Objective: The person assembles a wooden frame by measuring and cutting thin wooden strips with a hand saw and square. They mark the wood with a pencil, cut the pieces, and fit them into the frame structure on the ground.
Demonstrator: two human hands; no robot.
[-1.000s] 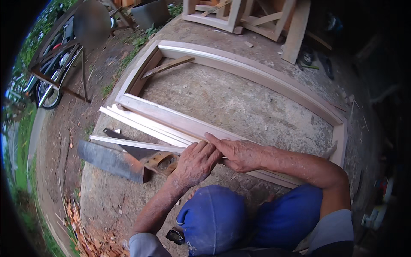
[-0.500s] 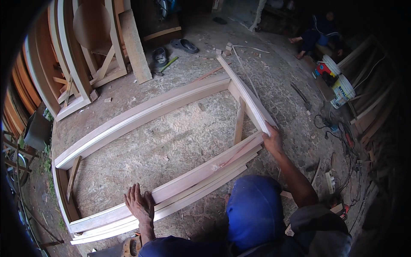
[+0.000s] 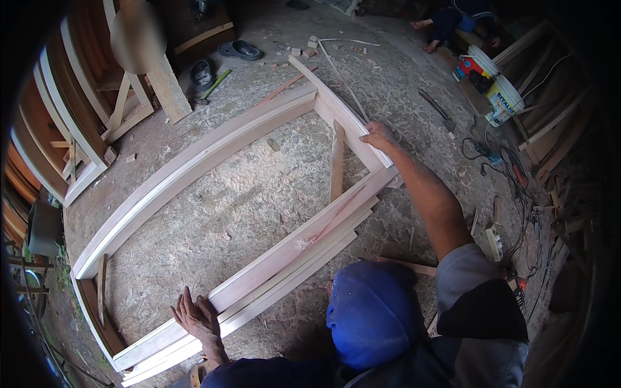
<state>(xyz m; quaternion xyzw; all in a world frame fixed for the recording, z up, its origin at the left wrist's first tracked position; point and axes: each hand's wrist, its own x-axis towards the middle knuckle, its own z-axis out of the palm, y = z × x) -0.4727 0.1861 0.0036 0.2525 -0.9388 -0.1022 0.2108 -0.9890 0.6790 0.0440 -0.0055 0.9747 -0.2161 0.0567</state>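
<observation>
A large pale wooden frame [image 3: 291, 238] with curved moulded rails lies on the ground before me. My left hand [image 3: 199, 318] rests on its near rail toward the left end, fingers spread. At the right end, my right hand [image 3: 380, 135] grips the crosspiece, thumb on top and the other fingers partly hidden over its outer edge. A thin diagonal brace [image 3: 337, 161] spans the frame's inside near that end, and another brace [image 3: 101, 289] crosses the left end. Alongside the near rail, close to my blue-trousered knee, lie long pale wood strips [image 3: 310, 264].
Other frames [image 3: 88, 123] lean at the left. Beyond the frame lie clogs [image 3: 240, 50], a green-handled hammer [image 3: 217, 85] and wood offcuts [image 3: 295, 52]. At right are buckets [image 3: 504, 102], tangled cords [image 3: 511, 161] and a power strip [image 3: 495, 244]. A person [image 3: 460, 19] sits far right.
My right hand has moved from the near right corner farther along the crosspiece, and my arm is stretched out more. The left hand stays on the near rail. The whole view has shifted.
</observation>
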